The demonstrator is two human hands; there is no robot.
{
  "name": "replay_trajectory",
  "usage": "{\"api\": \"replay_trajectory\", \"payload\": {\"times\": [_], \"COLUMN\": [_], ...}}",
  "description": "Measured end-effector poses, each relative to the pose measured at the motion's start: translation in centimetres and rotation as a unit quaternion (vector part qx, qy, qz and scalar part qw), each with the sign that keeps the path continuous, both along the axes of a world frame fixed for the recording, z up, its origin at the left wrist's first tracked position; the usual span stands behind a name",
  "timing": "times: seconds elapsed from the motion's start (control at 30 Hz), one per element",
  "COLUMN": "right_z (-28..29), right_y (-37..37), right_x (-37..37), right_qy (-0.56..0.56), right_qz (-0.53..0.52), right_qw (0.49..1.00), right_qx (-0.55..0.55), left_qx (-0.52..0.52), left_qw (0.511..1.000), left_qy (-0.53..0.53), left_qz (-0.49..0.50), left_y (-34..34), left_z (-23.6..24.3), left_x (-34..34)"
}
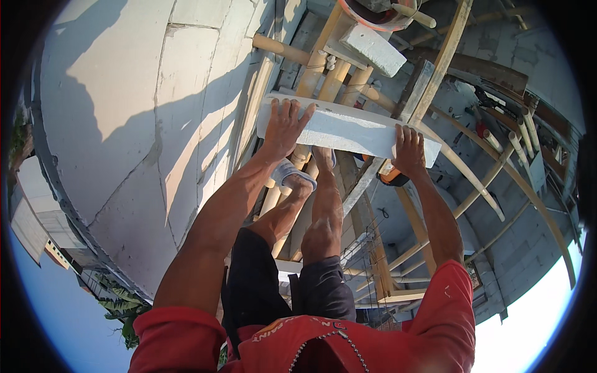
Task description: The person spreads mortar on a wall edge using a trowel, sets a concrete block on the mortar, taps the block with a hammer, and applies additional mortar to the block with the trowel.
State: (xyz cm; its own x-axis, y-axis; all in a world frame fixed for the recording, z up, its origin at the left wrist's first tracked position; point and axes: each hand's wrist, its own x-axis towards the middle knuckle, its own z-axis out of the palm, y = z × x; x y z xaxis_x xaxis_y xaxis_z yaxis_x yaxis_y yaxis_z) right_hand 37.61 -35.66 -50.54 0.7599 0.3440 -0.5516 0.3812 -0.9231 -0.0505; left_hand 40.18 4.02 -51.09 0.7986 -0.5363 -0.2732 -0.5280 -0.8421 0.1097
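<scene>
A long white lightweight concrete block (348, 129) spans the space in front of me, held between both hands above the bamboo scaffold. At its left end my left hand (286, 129) grips it, the fingers curled over the far top edge. My right hand (410, 149) clasps the other end, fingers over the top and the thumb out of sight. Just beyond lies a second, shorter white block (373, 48) on the scaffold boards. Below the held block my feet in slip-on sandals (291, 171) stand on bamboo poles.
A pale block wall (124, 105) rises close on my left. Bamboo poles (333, 78) form the platform underfoot. A bucket (379, 13) with a tool handle stands at the far end. Slanting wooden poles (443, 59) cross on the right, above a lower area with scattered tools and timber.
</scene>
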Motion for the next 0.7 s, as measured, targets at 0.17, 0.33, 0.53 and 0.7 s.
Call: {"api": "replay_trajectory", "payload": {"times": [0.17, 0.33, 0.53, 0.7], "right_z": [9.4, 23.1, 42.1, 56.2], "right_y": [1.5, 4.2, 6.2, 10.6], "right_x": [-0.9, -0.6, 2.1, 6.1], "right_qy": [-0.005, 0.021, 0.028, 0.050], "right_qz": [0.036, 0.097, 0.179, 0.290], "right_qw": [0.999, 0.994, 0.982, 0.954], "right_qx": [0.016, 0.043, 0.059, 0.061], "left_qx": [-0.009, -0.009, -0.054, -0.170], "left_qw": [0.998, 0.994, 0.986, 0.961], "left_qy": [0.033, 0.030, 0.062, 0.056], "left_qz": [0.043, 0.107, 0.142, 0.210], "left_y": [1.9, 4.1, 6.2, 9.4], "left_z": [8.8, 21.6, 41.0, 54.3], "left_x": [-4.2, -9.1, -12.4, -14.9]}}
